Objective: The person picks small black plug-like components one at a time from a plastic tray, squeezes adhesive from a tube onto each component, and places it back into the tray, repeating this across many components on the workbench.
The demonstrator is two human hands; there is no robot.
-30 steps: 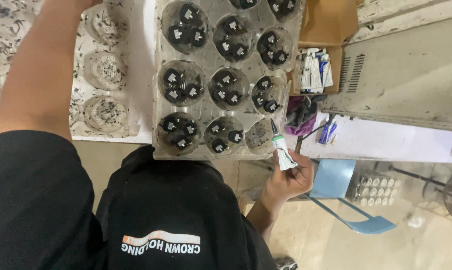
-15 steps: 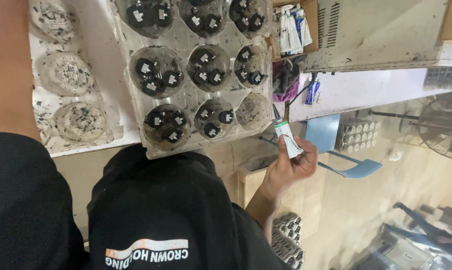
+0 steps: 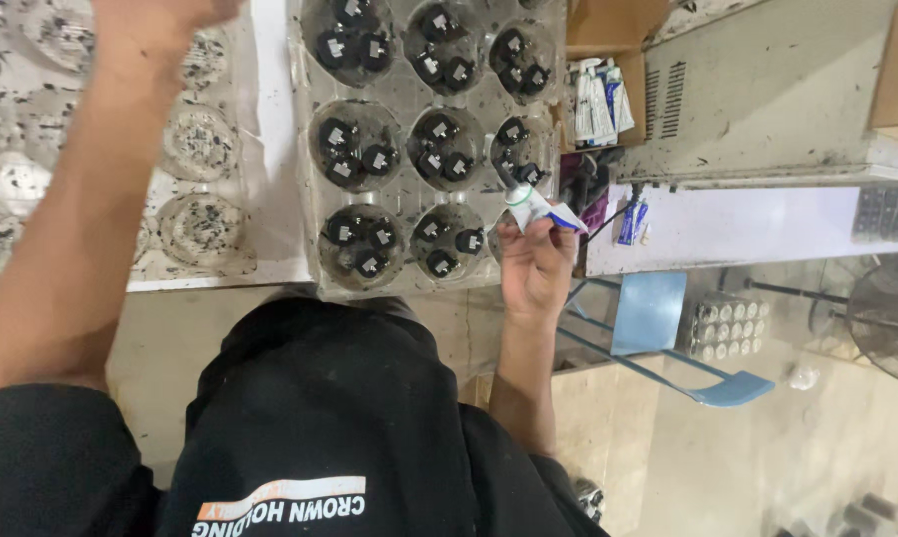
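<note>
Nearest to us we see the black shirt (image 3: 320,428) with an orange and white print across its lower edge, filling the bottom of the view. Just past it the right hand (image 3: 535,261) rises at the table's front edge, its fingers closed around a small white and blue tube (image 3: 534,206). The tube tilts, its dark tip pointing up and left, over the lower right corner of the clear plastic tray (image 3: 409,149); we cannot tell whether the tip touches anything.

The tray lies on the white table (image 3: 270,119) and has round cups in rows, each holding a few small black parts (image 3: 354,159) with pale labels. To its left lie more clear trays (image 3: 195,169), speckled with black.

The left forearm runs up the left side, and the left hand (image 3: 156,15) is cut by the top edge, so we cannot tell how its fingers stand.

Farther right a cardboard box (image 3: 608,40) holds more tubes (image 3: 598,99), beside a grey metal case (image 3: 767,89). Below the table stand a blue chair (image 3: 667,328) and a fan (image 3: 891,318).
</note>
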